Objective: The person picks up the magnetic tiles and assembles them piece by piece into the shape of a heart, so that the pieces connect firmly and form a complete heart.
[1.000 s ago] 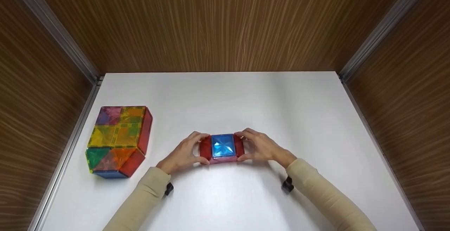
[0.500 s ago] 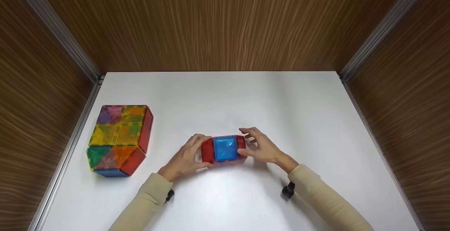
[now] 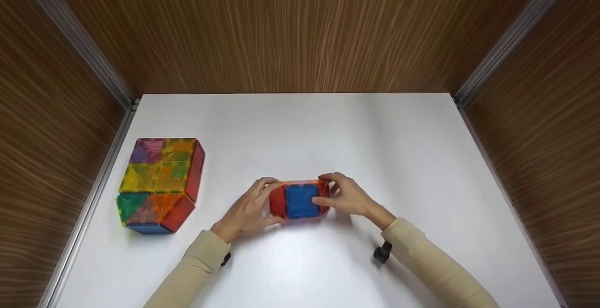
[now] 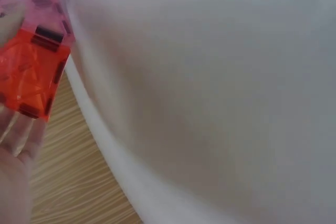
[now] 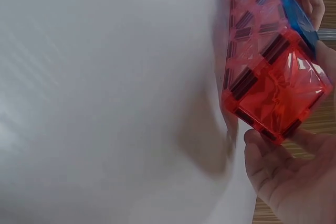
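Both hands hold a small block of translucent magnetic tiles (image 3: 302, 201) near the middle of the white table. A blue square tile (image 3: 298, 209) faces up, with red tiles at the two ends and a pink side that shows in the right wrist view. My left hand (image 3: 248, 210) grips the left end between thumb and fingers. On the right end, my right hand (image 3: 350, 198) has its thumb on the blue tile and its fingertips at the far edge. The block's underside is hidden.
A larger magnetic tile structure (image 3: 159, 176) in yellow, purple, green, orange, red and blue stands at the left of the white table (image 3: 393, 148). Wood-grain panels (image 3: 300, 31) rise at the back and both sides.
The small block has tilted, so an orange-red far edge now shows. My right thumb has moved from the near edge onto the blue tile. My left hand keeps its grip.
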The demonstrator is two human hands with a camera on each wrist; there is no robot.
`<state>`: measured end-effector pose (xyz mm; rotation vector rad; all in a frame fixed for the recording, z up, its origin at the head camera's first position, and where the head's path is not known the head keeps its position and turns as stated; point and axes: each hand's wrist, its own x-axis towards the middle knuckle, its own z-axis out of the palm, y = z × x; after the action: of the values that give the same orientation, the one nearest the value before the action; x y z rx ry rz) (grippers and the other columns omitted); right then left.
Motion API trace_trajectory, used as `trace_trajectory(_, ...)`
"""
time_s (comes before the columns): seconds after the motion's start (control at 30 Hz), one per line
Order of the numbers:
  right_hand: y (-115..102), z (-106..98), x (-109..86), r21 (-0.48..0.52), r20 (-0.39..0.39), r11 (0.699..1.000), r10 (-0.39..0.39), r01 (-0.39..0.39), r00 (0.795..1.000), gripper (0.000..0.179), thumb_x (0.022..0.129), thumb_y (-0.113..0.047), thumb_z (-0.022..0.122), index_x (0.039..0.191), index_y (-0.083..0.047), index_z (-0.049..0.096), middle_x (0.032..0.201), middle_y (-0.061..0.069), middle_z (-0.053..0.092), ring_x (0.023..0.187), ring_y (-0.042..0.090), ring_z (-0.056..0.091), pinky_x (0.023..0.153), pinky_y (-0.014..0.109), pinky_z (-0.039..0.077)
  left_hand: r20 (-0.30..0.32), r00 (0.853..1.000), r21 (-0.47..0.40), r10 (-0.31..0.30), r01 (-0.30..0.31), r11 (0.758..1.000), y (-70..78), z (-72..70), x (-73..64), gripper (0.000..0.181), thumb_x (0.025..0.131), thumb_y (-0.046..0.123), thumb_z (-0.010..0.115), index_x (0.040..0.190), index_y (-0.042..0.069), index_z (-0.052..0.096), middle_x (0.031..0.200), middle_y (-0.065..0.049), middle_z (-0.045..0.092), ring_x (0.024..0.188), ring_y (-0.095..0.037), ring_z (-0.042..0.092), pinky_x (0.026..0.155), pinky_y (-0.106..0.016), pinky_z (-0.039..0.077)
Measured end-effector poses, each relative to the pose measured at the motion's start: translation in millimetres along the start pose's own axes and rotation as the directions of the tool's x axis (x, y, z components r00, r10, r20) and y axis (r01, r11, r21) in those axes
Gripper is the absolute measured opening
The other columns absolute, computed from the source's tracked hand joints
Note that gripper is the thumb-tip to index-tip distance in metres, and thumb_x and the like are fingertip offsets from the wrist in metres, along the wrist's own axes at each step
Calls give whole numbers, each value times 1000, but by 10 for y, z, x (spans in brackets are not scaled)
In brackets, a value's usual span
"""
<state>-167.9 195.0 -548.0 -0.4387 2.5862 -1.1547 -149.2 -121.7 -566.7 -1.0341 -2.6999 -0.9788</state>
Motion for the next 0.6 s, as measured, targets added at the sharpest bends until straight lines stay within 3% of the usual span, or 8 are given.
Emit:
trace_trajectory(0.17,7,-10,-11,12,-14,999,-47,47,999,77,83,-50,87,143,-9,63,128,7,69,97,21,67,80,27,56,41,995,-77,-93,96,992,36,-90,69,84,85,55,84,150,12,54,144,-9,54,133,-27,58,115,-48,51)
trace_trajectory(0.3,16,-12,-30,13,-33,996,-88,88,996,76,81,-46,90,143,-10,63,128,7,69,98,26,68,83,35,59,109,971,-122,-211,224,967,100,-181,130,89,87,62,79,154,9,52,145,-9,54,135,-29,56,119,-51,47)
trace_trajectory(0.37,18,-11,-41,-1,-41,995,-104,104,994,78,80,-47,91,143,-11,63,128,7,68,98,27,68,85,41,60,130,961,-128,-242,258,958,143,-216,157,93,87,65,77,154,6,51,145,-11,54,136,-31,54,121,-53,45)
trace_trajectory(0.43,21,-6,-51,-22,-52,993,-118,117,992,79,80,-49,91,144,-12,62,128,6,67,99,26,67,87,45,60,139,959,-120,-249,265,957,178,-241,185,93,87,66,76,153,4,53,144,-13,56,135,-32,54,120,-54,44)
trace_trajectory(0.6,23,23,-63,-78,-92,986,-156,149,983,82,76,-53,92,143,-17,63,130,5,66,104,25,66,88,45,60,110,971,-65,-211,219,973,214,-257,222,80,87,60,79,143,4,63,132,-11,65,125,-29,57,114,-51,49)
